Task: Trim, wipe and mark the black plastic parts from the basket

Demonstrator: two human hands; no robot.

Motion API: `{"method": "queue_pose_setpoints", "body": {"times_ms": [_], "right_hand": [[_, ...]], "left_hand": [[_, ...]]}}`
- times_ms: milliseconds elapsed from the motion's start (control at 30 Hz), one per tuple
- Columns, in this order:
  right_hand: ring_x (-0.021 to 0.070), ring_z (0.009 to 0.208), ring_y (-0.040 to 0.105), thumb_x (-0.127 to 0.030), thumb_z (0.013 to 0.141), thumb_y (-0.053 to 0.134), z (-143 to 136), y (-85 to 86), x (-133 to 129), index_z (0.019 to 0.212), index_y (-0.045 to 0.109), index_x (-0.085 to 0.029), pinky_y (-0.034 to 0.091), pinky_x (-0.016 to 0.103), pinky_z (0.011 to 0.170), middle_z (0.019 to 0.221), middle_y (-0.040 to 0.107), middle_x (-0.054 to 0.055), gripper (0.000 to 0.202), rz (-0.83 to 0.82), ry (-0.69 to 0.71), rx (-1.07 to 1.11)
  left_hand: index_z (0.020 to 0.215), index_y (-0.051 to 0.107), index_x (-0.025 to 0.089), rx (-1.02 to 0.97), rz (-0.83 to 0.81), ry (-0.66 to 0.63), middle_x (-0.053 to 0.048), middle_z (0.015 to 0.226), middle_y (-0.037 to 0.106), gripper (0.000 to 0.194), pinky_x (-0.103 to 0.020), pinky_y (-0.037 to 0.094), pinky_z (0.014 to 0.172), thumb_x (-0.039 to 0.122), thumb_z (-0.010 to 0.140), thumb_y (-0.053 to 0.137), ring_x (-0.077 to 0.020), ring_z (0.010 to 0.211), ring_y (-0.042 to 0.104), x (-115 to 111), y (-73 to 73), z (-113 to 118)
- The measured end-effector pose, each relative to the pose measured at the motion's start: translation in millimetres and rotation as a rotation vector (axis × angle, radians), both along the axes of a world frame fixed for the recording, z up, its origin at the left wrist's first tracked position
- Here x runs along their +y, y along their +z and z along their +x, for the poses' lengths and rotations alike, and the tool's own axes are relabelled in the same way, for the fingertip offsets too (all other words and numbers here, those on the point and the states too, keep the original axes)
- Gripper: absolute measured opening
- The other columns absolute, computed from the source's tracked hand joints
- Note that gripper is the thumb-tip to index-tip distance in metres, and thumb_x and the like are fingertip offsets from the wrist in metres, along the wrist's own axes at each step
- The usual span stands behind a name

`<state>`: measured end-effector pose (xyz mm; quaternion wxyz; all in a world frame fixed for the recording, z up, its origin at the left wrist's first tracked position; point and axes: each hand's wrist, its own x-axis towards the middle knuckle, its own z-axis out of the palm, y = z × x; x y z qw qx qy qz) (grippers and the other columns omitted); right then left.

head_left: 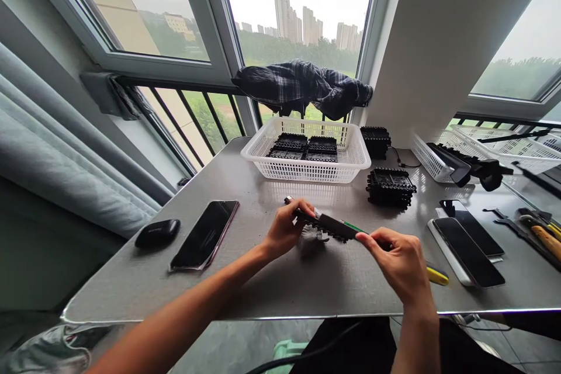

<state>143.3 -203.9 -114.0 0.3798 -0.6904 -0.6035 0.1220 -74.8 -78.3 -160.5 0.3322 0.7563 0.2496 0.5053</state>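
A long, thin black plastic piece (335, 227) with a toothed lower edge is held above the table, tilted slightly down to the right. My left hand (284, 229) is closed on its left end, where a narrow dark tip and a silvery bit also show; I cannot tell if these belong to it. My right hand (397, 251) pinches the right end between thumb and fingers. A green strip (353, 227) shows along its upper edge. Beneath lies a small grey heap (312, 236), partly hidden. A yellow handle (437, 276) sticks out from behind my right wrist.
A white basket (307, 173) holds black toothed pieces (322, 149). Stacks of similar pieces (390, 187) stand right of it. Phones (205, 234) lie on both sides, with a black case (158, 234) at the left. Tools (543, 234) and more baskets (432, 158) are at the right.
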Motion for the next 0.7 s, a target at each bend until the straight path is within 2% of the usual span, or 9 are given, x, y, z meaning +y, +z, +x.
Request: {"method": "queue_pose_setpoints", "body": {"times_ms": [133, 333, 567, 700], "right_hand": [[0.0112, 0.046, 0.043, -0.064, 0.084, 0.054, -8.7, -4.6, 8.9, 0.062, 0.069, -0.021, 0.028, 0.026, 0.051, 0.047, 0.052, -0.002, 0.05, -0.042, 0.069, 0.004], [0.0111, 0.047, 0.042, -0.062, 0.083, 0.057, 15.2, -4.5, -2.0, 0.058, 0.066, -0.02, 0.028, 0.025, 0.049, 0.048, 0.05, -0.002, 0.05, -0.058, 0.042, 0.046], [0.0104, 0.046, 0.041, -0.06, 0.084, 0.058, -8.3, -5.3, 8.8, 0.062, 0.069, -0.02, 0.027, 0.025, 0.05, 0.047, 0.051, -0.002, 0.047, -0.002, 0.071, 0.066], [0.0097, 0.044, 0.039, -0.061, 0.083, 0.058, 4.9, -10.5, 6.3, 0.059, 0.067, -0.019, 0.026, 0.025, 0.049, 0.047, 0.048, -0.003, 0.049, -0.022, 0.074, 0.081]], "left_hand": [[0.074, 0.053, 0.018, 0.017, 0.025, 0.001, -0.001, 0.077, 0.064, 0.014, -0.025, 0.047, 0.066, 0.006, 0.08, 0.058, -0.0124, 0.069, 0.06, -0.8, -1.5, 0.3], [0.076, 0.055, 0.018, -0.002, -0.004, 0.008, -0.001, 0.077, 0.063, 0.014, -0.023, 0.047, 0.064, 0.006, 0.081, 0.055, -0.0117, 0.069, 0.06, 3.8, -0.6, -2.7], [0.073, 0.052, 0.019, -0.008, -0.003, 0.001, 0.0, 0.076, 0.063, 0.015, -0.024, 0.047, 0.065, 0.006, 0.079, 0.058, -0.0118, 0.069, 0.06, -0.1, 0.0, -0.3], [0.073, 0.053, 0.019, -0.037, -0.047, 0.026, -0.002, 0.077, 0.063, 0.012, -0.025, 0.047, 0.064, 0.013, 0.082, 0.058, -0.0127, 0.069, 0.06, 1.8, 1.5, -1.9]]}}
